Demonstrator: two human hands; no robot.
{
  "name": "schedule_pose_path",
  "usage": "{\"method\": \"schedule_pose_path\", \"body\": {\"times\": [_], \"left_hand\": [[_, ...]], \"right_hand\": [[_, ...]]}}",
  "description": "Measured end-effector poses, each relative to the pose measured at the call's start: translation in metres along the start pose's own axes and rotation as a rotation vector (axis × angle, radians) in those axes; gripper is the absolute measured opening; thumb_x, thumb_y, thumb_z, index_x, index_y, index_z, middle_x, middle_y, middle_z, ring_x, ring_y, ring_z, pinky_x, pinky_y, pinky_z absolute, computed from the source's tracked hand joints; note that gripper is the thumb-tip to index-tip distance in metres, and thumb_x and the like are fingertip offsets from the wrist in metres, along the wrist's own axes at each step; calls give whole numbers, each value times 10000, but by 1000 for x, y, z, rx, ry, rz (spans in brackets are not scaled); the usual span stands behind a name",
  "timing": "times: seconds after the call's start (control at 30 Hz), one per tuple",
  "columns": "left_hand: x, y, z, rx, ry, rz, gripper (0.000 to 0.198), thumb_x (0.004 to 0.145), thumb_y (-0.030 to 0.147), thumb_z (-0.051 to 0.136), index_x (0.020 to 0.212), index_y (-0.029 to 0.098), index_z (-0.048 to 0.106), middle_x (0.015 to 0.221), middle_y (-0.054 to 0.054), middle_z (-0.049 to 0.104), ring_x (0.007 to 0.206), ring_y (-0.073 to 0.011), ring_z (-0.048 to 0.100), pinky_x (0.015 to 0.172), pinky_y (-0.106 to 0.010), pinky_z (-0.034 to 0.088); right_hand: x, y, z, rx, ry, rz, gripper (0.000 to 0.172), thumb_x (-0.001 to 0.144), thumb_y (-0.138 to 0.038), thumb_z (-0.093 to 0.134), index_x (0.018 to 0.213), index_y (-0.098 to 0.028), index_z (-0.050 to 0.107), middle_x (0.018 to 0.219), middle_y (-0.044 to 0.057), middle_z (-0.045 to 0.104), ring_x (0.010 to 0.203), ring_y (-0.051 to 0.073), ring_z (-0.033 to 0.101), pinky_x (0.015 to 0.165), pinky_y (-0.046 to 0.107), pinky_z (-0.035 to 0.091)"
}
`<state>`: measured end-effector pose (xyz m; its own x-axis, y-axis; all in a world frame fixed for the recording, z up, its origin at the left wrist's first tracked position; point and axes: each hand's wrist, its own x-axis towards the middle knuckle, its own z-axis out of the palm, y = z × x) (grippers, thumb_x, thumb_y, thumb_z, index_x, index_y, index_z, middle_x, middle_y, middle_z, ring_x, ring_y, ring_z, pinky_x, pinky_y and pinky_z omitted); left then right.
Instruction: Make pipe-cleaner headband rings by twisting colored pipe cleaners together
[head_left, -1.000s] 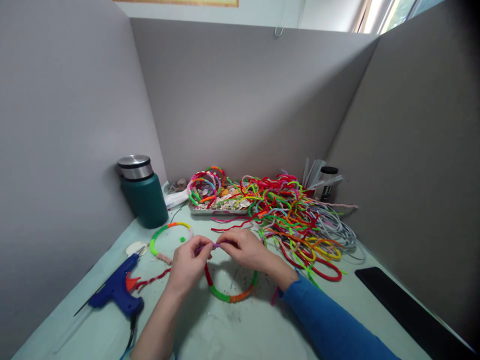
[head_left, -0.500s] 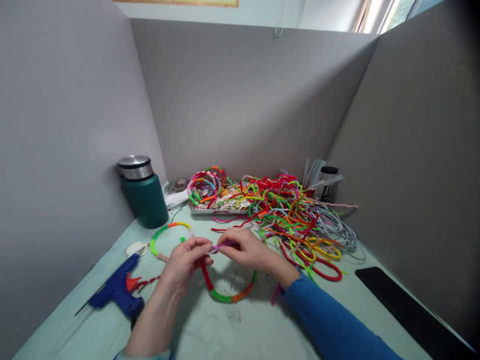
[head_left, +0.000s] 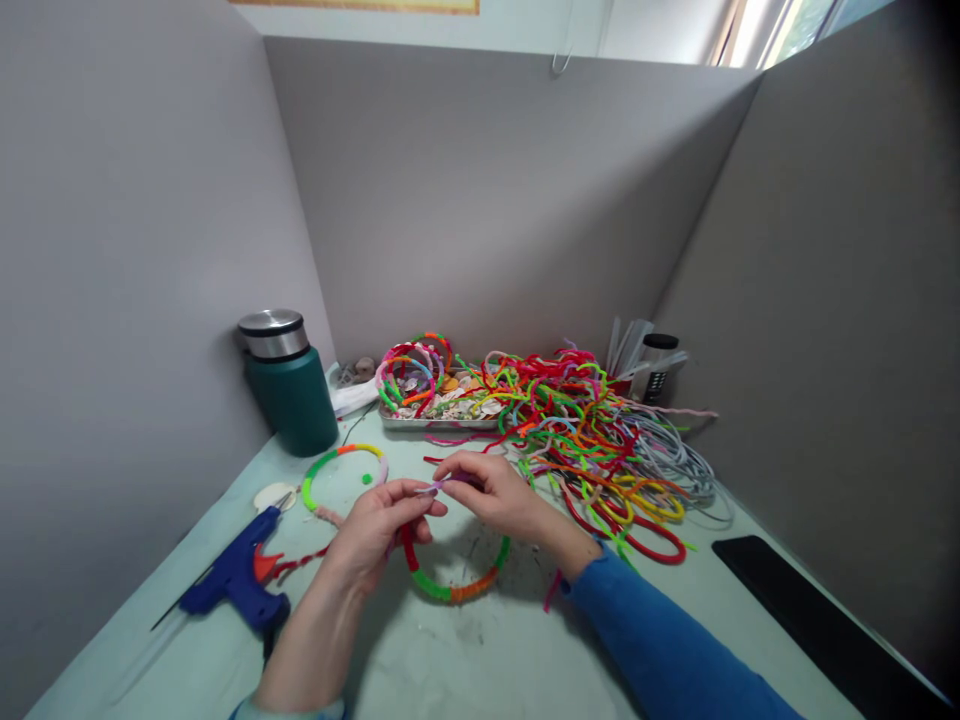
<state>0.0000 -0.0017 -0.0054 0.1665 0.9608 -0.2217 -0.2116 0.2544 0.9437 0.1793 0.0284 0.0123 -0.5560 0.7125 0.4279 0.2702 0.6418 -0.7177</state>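
While a purple pipe cleaner point(head_left: 439, 486) is pinched by left hand point(head_left: 377, 532) and right hand point(head_left: 491, 496) fingers, wrapping of the multicoloured ring point(head_left: 450, 590) is judged underway; taut turns are required.

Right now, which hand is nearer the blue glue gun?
Left. The left hand, gripping the coloured ring, sits just right of the blue glue gun; the right hand, pinching the purple strand, lies farther right, past the left.

Blue glue gun point(head_left: 236, 585), green flask point(head_left: 289, 385), shell tray point(head_left: 442, 410).
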Motion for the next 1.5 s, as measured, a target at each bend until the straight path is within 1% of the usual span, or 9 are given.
{"method": "schedule_pose_path", "body": {"times": [0.13, 0.47, 0.63, 0.73, 0.83, 1.0, 1.2, 1.33, 1.5], "left_hand": [[0, 0, 4, 115, 61, 23, 279, 662, 312, 713, 839, 115, 624, 738, -47, 693, 476, -69, 548, 471, -182, 396], [1, -4, 8, 204, 58, 37, 310, 643, 373, 700, 815, 119, 652, 726, -46, 679, 490, -79, 531, 488, -198, 389], [5, -7, 7, 297, 122, 54, 311, 654, 408, 660, 789, 135, 597, 688, -41, 662, 472, -107, 526, 431, -212, 370], [10, -12, 2, 448, 131, 155, 239, 691, 366, 615, 782, 146, 606, 644, -20, 643, 493, -117, 523, 469, -227, 394], [11, -13, -2, 635, 179, 310, 150, 702, 246, 573, 810, 172, 646, 703, -15, 651, 630, -150, 570, 606, -261, 442], [7, -12, 0, 961, 349, 522, 243, 717, 84, 449, 748, 210, 654, 841, -22, 636, 801, -174, 582, 737, -295, 438], [5, -13, 3, 1234, 424, 637, 163, 789, 188, 522, 782, 216, 682, 781, -39, 595, 811, -208, 555, 739, -331, 425], [2, -10, 4, 1323, 465, 837, 154, 814, 200, 539, 825, 221, 691, 839, -43, 643, 846, -216, 532, 770, -351, 398], [-3, -5, 8, 1342, 426, 1023, 129, 832, 221, 545, 828, 221, 675, 785, -23, 679, 806, -208, 519, 806, -384, 356]], "right_hand": [[1, 2, 3, -29, 11, -62, 193, 860, -155, 476, 967, -173, 635, 909, 36, 654, 828, 135, 575, 751, 235, 418], [2, 4, 7, -106, 0, -48, 154, 848, -131, 491, 876, -185, 632, 799, 0, 643, 729, 118, 559, 678, 209, 396], [2, 7, 7, -161, 58, -10, 147, 845, -138, 499, 881, -185, 633, 824, 4, 651, 745, 121, 563, 669, 209, 387], [2, 10, 7, -191, 86, 11, 136, 846, -157, 509, 888, -185, 636, 844, 13, 660, 758, 127, 571, 674, 215, 389], [3, 12, 8, -190, 88, 10, 137, 851, -170, 508, 888, -185, 640, 861, 20, 664, 773, 131, 576, 687, 219, 393], [2, 12, 8, -204, 95, 19, 140, 848, -178, 516, 903, -194, 643, 849, 10, 666, 745, 123, 572, 658, 213, 384], [2, 12, 9, -218, 107, 47, 142, 843, -176, 517, 889, -196, 649, 836, 6, 667, 721, 120, 568, 635, 209, 376], [3, 11, 8, -214, 127, 71, 154, 845, -175, 500, 879, -195, 649, 837, 9, 670, 732, 125, 574, 646, 210, 382], [2, 10, 8, -231, 129, 86, 161, 833, -168, 503, 875, -201, 654, 831, 5, 675, 726, 125, 580, 639, 210, 382]]}}
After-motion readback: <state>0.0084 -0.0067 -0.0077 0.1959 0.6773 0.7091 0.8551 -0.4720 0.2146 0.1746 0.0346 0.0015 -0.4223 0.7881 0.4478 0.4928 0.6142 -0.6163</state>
